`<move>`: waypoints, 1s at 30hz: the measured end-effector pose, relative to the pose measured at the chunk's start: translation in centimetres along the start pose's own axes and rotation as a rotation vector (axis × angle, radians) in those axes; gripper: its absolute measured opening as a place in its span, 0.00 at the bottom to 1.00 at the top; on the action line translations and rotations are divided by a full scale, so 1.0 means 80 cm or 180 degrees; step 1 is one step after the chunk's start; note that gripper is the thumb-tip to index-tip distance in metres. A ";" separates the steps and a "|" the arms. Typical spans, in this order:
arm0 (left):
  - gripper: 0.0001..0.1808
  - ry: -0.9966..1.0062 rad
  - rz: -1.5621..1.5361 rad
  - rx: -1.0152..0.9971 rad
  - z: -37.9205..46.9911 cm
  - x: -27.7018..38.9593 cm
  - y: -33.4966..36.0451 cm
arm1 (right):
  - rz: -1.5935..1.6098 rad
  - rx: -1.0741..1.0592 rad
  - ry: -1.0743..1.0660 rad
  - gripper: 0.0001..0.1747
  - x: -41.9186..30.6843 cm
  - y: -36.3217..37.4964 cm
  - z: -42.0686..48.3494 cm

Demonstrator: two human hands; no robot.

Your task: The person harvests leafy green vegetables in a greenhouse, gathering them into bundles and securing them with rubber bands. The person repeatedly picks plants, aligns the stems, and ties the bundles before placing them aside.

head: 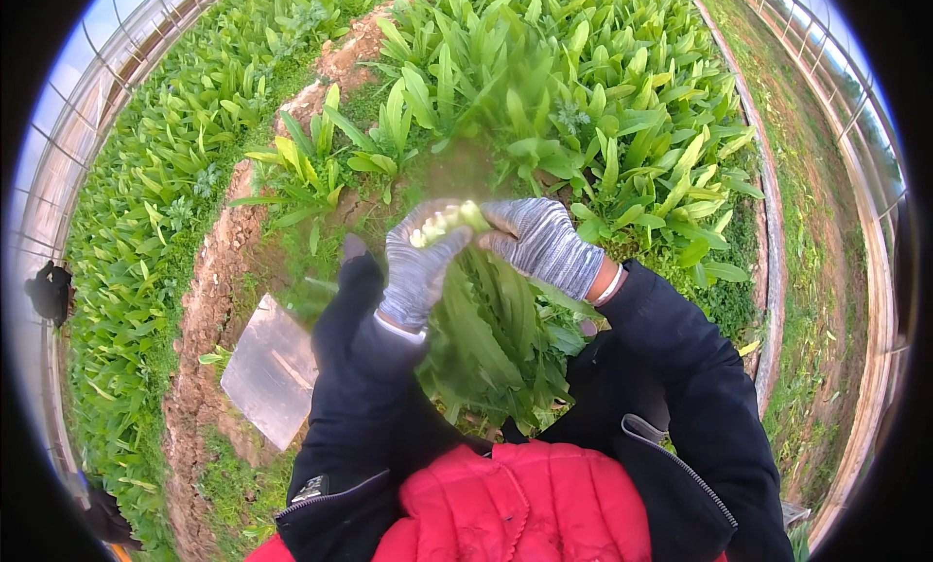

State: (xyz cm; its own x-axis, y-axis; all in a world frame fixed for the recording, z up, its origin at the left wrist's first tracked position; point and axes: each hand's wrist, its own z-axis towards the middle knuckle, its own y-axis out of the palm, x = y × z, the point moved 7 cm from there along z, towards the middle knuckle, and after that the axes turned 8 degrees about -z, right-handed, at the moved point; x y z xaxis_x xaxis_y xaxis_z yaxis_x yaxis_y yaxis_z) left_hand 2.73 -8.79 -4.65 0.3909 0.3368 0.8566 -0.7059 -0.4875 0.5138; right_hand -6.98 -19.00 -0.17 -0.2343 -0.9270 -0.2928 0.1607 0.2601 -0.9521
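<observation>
My left hand (421, 263), in a grey knitted glove, is wrapped around the stem ends of a bunch of long-leaved greens (490, 325). The pale cut stems (439, 225) show in a row between its thumb and fingers. From the other side my right hand (548, 242), gloved alike, pinches the pale green base of one plant (474, 215) at the end of that row. The leaves hang down towards me between my knees, and they hide part of the ground. Inside the left palm, the stems are out of sight.
Rows of the same leafy crop (627, 73) grow ahead, with another bed (160, 168) beyond a bare soil ridge (219, 270) at left. A flat, pale board (271, 372) lies by my left leg. Greenhouse framing (860, 117) borders both sides. A dark-clothed person (51, 292) is far left.
</observation>
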 end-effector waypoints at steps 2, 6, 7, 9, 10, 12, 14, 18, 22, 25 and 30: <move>0.20 0.0232 0.0105 0.0007 -0.001 0.018 -0.006 | 0.0131 0.0463 -0.0320 0.18 -0.007 -0.016 -0.002; 0.19 0.1263 0.0341 0.0327 -0.009 0.097 -0.049 | 0.2056 0.1084 -0.0147 0.24 0.025 -0.041 -0.003; 0.19 0.1595 0.0639 0.0666 -0.017 0.130 -0.073 | 0.1827 0.1331 0.0047 0.22 0.037 -0.046 0.000; 0.22 0.1615 -0.0051 0.0982 -0.048 0.185 -0.131 | 0.2072 0.1460 0.0371 0.19 0.062 -0.048 0.001; 0.23 0.1855 -0.0184 0.0841 -0.071 0.227 -0.156 | 0.2403 0.1467 0.0458 0.18 0.068 -0.042 0.003; 0.26 0.2339 -0.0088 0.1019 -0.139 0.312 -0.214 | 0.2370 0.1282 0.0543 0.18 0.072 -0.029 0.002; 0.28 0.2734 0.0606 0.1311 -0.223 0.389 -0.259 | 0.2320 0.1271 0.0112 0.19 0.060 -0.025 -0.004; 0.28 0.2203 0.2475 0.1915 -0.359 0.474 -0.293 | 0.1869 0.1040 -0.0221 0.19 0.039 -0.013 -0.013; 0.22 0.0440 0.4158 0.1895 -0.408 0.474 -0.306 | 0.1647 0.0544 -0.0260 0.19 0.020 0.006 -0.011; 0.19 -0.0836 0.4246 0.1538 -0.376 0.421 -0.344 | 0.1448 0.0177 -0.0270 0.17 0.008 0.025 -0.009; 0.26 -0.2624 0.5024 0.0173 -0.238 0.222 -0.418 | 0.0513 -0.0001 -0.0999 0.18 -0.020 0.049 -0.015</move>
State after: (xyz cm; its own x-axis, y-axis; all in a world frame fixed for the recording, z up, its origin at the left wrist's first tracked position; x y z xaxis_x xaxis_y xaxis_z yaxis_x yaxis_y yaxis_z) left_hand 22.06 28.82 -7.49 -0.3943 -0.8750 0.2809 -0.6556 0.0536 -0.7532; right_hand -7.13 -16.18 -3.53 0.1001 -0.9118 -0.3981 0.1712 0.4100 -0.8959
